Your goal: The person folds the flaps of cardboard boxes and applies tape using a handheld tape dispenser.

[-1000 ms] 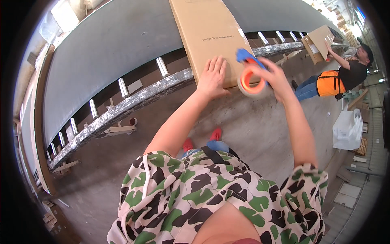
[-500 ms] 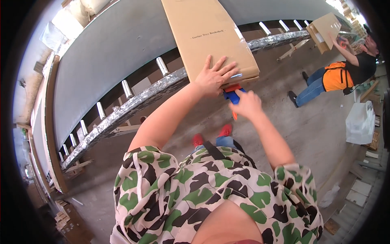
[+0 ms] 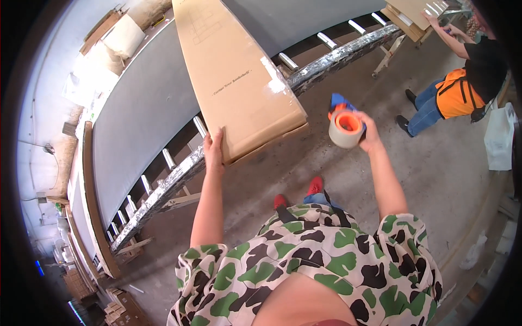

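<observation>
A long, flat cardboard box (image 3: 239,92) lies on the conveyor, its near end sticking out past the rail. Glossy clear tape shows on its right edge. Against the left side of the box, near the front corner, rests my left hand (image 3: 214,151), fingers stretched out and palm to the cardboard. My right hand (image 3: 370,133) is closed round a tape dispenser (image 3: 338,102), held in the air to the right of the box and apart from it. The dispenser is blue and orange, with a wide roll of tape on an orange hub facing me.
The dark conveyor belt (image 3: 147,103) has a foil-wrapped rail (image 3: 174,182) with metal rollers. At the far right a co-worker with an orange waist bag (image 3: 459,98) handles another cardboard box (image 3: 408,19). A white bag (image 3: 500,136) stands at the right; stacked cartons (image 3: 122,309) lie lower left.
My left hand has gone from the box's top to its left side. My right hand has drawn the tape dispenser away from the box's near end, up and to the right.
</observation>
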`<action>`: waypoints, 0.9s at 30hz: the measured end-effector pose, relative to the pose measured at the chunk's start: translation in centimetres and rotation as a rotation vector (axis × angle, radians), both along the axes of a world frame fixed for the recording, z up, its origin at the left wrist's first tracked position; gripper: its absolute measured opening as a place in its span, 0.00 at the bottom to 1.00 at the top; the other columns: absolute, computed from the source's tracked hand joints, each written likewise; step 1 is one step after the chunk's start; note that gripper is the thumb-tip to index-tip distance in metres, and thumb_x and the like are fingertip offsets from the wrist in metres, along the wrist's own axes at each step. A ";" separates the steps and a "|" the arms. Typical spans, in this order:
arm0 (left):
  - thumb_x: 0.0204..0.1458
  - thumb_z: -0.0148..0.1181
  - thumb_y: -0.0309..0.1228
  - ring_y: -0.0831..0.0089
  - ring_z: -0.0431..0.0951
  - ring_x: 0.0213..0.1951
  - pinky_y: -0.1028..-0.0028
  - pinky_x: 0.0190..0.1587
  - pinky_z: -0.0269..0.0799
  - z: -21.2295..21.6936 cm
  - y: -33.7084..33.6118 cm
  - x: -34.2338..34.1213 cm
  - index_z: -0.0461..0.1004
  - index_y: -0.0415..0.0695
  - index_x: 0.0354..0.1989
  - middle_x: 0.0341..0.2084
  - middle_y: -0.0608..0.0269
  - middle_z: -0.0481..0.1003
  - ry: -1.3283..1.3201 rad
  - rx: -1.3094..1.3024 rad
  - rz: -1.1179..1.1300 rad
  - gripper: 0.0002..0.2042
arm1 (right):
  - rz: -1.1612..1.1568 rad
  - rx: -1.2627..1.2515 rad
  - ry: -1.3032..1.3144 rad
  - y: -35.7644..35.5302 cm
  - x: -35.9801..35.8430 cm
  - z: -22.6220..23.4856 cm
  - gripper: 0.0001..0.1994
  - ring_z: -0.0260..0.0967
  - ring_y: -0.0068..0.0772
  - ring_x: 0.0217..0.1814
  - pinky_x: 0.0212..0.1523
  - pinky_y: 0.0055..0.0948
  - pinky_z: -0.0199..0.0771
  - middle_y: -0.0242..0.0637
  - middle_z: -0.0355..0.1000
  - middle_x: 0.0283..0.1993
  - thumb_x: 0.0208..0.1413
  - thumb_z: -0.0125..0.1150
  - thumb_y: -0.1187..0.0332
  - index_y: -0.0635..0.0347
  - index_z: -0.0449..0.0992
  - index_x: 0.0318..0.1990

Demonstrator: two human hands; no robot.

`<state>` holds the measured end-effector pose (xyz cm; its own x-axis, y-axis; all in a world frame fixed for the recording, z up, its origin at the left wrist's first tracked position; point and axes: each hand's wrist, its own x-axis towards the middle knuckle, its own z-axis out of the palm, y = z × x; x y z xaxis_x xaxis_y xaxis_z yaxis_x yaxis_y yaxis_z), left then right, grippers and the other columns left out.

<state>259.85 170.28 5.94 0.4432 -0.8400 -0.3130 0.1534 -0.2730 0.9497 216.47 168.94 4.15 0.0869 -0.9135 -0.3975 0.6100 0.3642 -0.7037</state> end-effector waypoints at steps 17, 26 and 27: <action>0.54 0.57 0.37 0.62 0.65 0.59 0.69 0.63 0.56 -2.0 -3.6 -15.6 0.63 0.38 0.61 0.59 0.51 0.64 0.068 -0.245 0.112 0.27 | -0.048 -0.144 0.263 1.0 -6.5 0.8 0.17 0.67 0.18 0.28 0.30 0.20 0.68 0.30 0.72 0.27 0.49 0.60 0.62 0.65 0.77 0.42; 0.61 0.42 0.46 0.52 0.50 0.68 0.55 0.69 0.39 1.3 -10.6 -17.9 0.60 0.40 0.64 0.65 0.47 0.56 -1.460 -0.714 -0.795 0.28 | -0.414 -0.266 0.459 1.2 -2.6 1.1 0.11 0.66 0.21 0.33 0.40 0.23 0.67 0.31 0.73 0.34 0.55 0.57 0.65 0.63 0.78 0.39; 0.61 0.42 0.47 0.52 0.51 0.68 0.55 0.68 0.41 1.3 -10.8 -16.5 0.59 0.40 0.64 0.65 0.47 0.56 -1.498 -0.702 -0.849 0.28 | -0.388 -0.283 0.583 3.5 2.9 5.1 0.13 0.66 0.19 0.33 0.39 0.22 0.67 0.30 0.74 0.35 0.55 0.57 0.64 0.63 0.78 0.43</action>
